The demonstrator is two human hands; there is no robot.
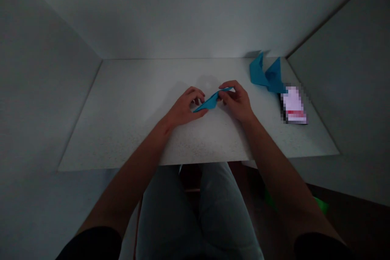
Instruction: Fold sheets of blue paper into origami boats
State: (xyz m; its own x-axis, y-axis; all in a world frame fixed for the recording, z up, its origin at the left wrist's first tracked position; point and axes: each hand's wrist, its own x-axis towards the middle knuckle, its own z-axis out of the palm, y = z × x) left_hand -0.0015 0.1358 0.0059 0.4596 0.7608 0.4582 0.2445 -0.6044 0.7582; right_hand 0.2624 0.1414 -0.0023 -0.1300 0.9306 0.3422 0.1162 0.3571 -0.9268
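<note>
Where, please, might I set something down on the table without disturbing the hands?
The widest bare patch of the table runs from the left hand out to the left wall. A smaller one lies by the front edge, between the right forearm and the right wall. It is crowded around the blue shapes, blurred item and held paper.

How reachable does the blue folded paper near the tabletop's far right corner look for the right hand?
Probably reachable, yes: nothing visible stands between the right hand and that folded paper, though that hand grips the thin blue piece.
</note>
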